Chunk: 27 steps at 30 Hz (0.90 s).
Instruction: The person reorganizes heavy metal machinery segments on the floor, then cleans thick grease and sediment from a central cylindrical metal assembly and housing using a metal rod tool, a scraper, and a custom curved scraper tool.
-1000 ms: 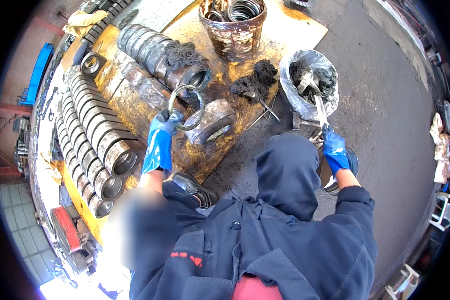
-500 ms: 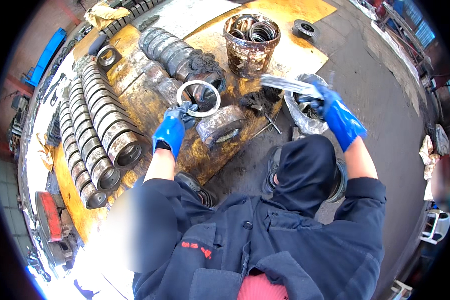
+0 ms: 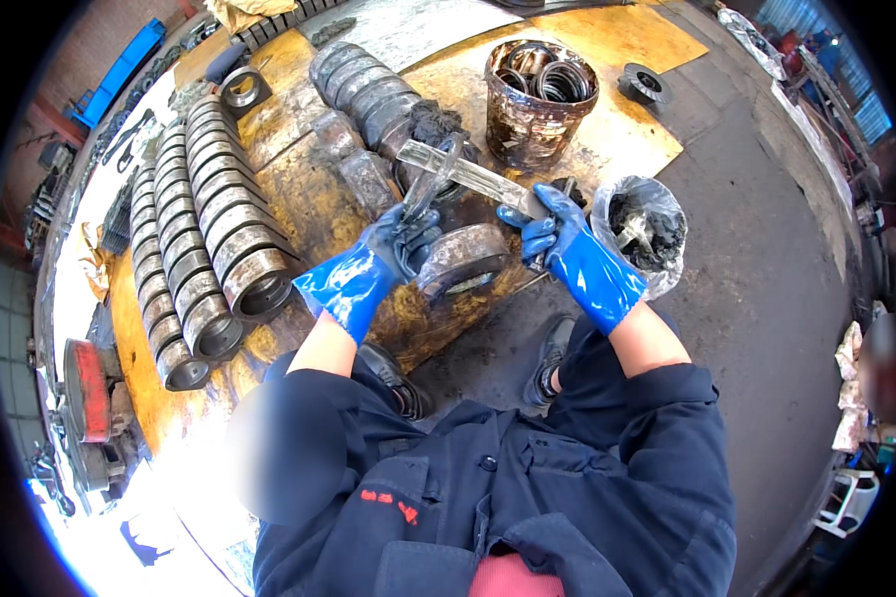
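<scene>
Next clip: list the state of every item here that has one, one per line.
Left hand: gloved, gripping a metal ring held on edge.
Right hand: gloved, holding a flat scraper laid across the ring.
Plastic bag: open, dark grease inside.
Rusty bucket: upright, open, holding rings.
Rollers: lying in rows on the board.

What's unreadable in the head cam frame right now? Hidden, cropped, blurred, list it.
- Metal ring in the left hand: seen edge-on, its lower part hidden by the glove, so the grip is unclear.
- Flat scraper in the right hand: handle end covered by the glove.
- Grease bag: contents dark, the tool inside indistinct.
- Rusty bucket: only its top layer of rings shows.
- Lower-left floor: washed out by glare.
- Right edge: blurred patch, fisheye rim cuts things off.
</scene>
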Each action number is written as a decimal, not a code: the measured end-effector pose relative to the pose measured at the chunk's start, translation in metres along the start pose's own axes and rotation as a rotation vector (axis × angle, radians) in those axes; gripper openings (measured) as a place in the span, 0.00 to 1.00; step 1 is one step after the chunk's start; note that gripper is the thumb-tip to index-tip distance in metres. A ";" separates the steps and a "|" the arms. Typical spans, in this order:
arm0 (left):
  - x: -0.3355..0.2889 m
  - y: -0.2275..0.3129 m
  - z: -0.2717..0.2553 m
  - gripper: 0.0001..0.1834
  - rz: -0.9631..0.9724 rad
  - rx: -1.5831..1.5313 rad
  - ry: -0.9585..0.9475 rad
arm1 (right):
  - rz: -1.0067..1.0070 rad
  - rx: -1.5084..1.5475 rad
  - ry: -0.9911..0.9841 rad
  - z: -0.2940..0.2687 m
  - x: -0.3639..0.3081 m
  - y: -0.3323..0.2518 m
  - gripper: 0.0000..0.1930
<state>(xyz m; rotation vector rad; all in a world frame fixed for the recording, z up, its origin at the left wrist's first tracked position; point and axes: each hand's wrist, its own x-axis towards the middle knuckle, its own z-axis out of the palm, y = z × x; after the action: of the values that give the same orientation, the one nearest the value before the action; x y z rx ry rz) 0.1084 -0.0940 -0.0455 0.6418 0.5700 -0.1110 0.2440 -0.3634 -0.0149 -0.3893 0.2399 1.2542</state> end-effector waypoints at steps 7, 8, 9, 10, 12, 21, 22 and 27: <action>-0.005 0.003 -0.012 0.17 -0.118 0.262 0.178 | -0.084 0.018 0.089 0.016 0.003 0.005 0.21; 0.007 0.010 -0.045 0.16 -0.090 0.247 0.099 | -0.099 0.010 0.166 0.016 0.005 0.005 0.20; 0.005 0.011 -0.038 0.16 0.109 0.452 0.210 | -0.122 0.005 0.259 0.012 0.005 0.002 0.19; 0.002 0.012 -0.021 0.16 0.309 0.653 0.302 | -0.162 -0.024 0.347 0.008 0.000 -0.002 0.16; -0.005 0.029 -0.016 0.17 0.779 1.049 0.418 | -0.148 -0.101 0.364 0.013 -0.005 0.004 0.18; -0.009 0.076 0.109 0.25 0.705 2.337 0.093 | -0.077 -0.245 0.378 -0.018 0.028 0.011 0.15; -0.012 0.084 0.102 0.20 0.743 2.343 -0.061 | -0.091 -0.299 0.396 -0.008 0.029 0.018 0.15; -0.029 0.077 0.122 0.08 0.980 2.384 -0.527 | -0.118 -0.490 0.356 -0.008 0.024 0.021 0.17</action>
<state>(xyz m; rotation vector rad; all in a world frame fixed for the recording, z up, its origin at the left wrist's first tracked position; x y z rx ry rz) 0.1622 -0.1074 0.0908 2.9721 -0.8189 0.0350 0.2315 -0.3401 -0.0342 -1.0390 0.2054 1.1136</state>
